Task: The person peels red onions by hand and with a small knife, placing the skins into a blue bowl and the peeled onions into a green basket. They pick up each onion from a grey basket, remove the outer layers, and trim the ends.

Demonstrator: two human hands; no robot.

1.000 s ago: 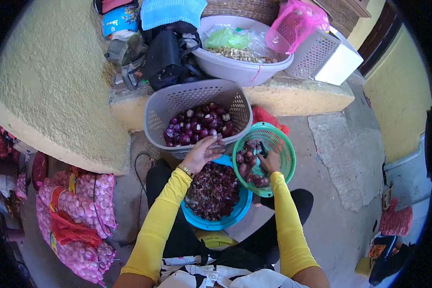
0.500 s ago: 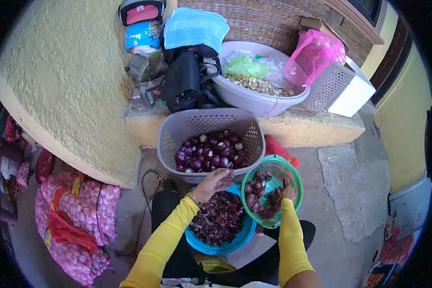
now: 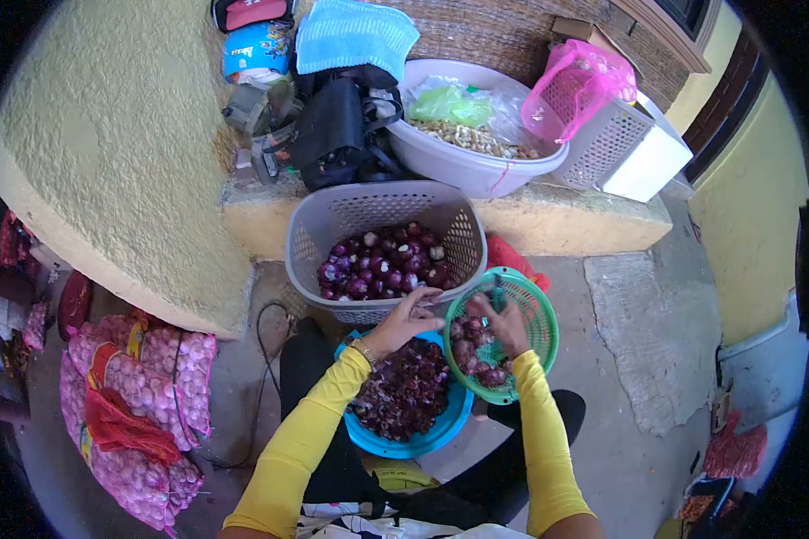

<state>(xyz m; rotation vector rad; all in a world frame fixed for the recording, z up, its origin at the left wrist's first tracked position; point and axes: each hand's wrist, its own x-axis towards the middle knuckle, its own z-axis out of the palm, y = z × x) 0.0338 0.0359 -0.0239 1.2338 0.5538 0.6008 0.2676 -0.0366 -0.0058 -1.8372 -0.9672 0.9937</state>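
Note:
My left hand (image 3: pixel 408 322) hovers over the near rim of the blue basin (image 3: pixel 461 422), close to the grey basket. Its fingers are apart and hold nothing visible. Dark red onion skins (image 3: pixel 403 388) fill the basin. My right hand (image 3: pixel 509 327) is inside the green colander (image 3: pixel 548 337), above red onions (image 3: pixel 470 340) with their dry skins on. Motion blurs its fingers, which look curled. A narrow dark thing (image 3: pixel 497 291) sticks up past them, too blurred to name. Peeled, shiny red onions (image 3: pixel 382 262) lie in the grey basket (image 3: pixel 298 260) beyond my left hand.
Pink mesh sacks of bulbs (image 3: pixel 144 395) lie at left, beside a black cord (image 3: pixel 259 359). On the ledge (image 3: pixel 593 216) stand a black bag (image 3: pixel 331 135), a large pale tub (image 3: pixel 476 180) and a perforated crate (image 3: pixel 593 148). Red mesh (image 3: pixel 520 262) lies behind the colander.
My right hand has moved left and away from me, from the colander's right side to over its middle. My left hand stays near the basket and basin. The whole view has shifted slightly.

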